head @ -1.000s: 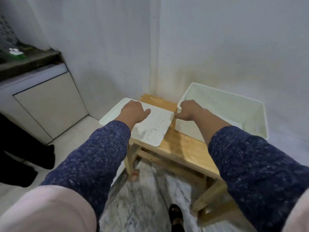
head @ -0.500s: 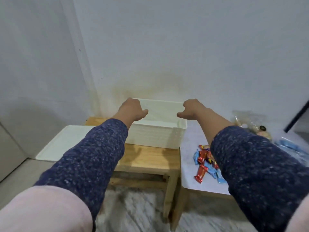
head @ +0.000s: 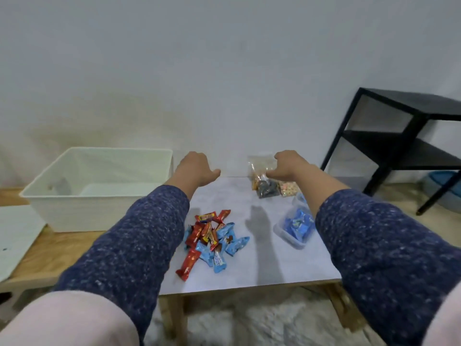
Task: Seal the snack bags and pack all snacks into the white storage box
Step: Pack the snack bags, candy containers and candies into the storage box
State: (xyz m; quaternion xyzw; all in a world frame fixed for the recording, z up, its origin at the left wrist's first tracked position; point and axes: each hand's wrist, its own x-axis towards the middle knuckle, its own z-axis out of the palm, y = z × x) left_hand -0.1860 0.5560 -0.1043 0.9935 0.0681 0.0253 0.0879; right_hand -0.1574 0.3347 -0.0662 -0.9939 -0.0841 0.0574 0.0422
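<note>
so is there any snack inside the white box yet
No, the white storage box shows only its bare floor, while the loose wrapped candies lie on the table.

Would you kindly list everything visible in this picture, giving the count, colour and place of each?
storage box: one, white, open, on the wooden bench at left.
wooden bench: one, light wood, left of the table.
white panel: one, on the bench at far left, partly out of frame.
table: one, pale grey top, centre.
wrapped snacks: a loose pile, red and blue, on the table; count unclear.
clear snack bags: apparently several, mixed contents, back of the table.
bag of blue snacks: one, clear, table's right side.
black shelf: one, right, by the wall.
left hand: raised above the table, holds nothing.
right hand: over the clear snack bags; contact unclear.
</note>
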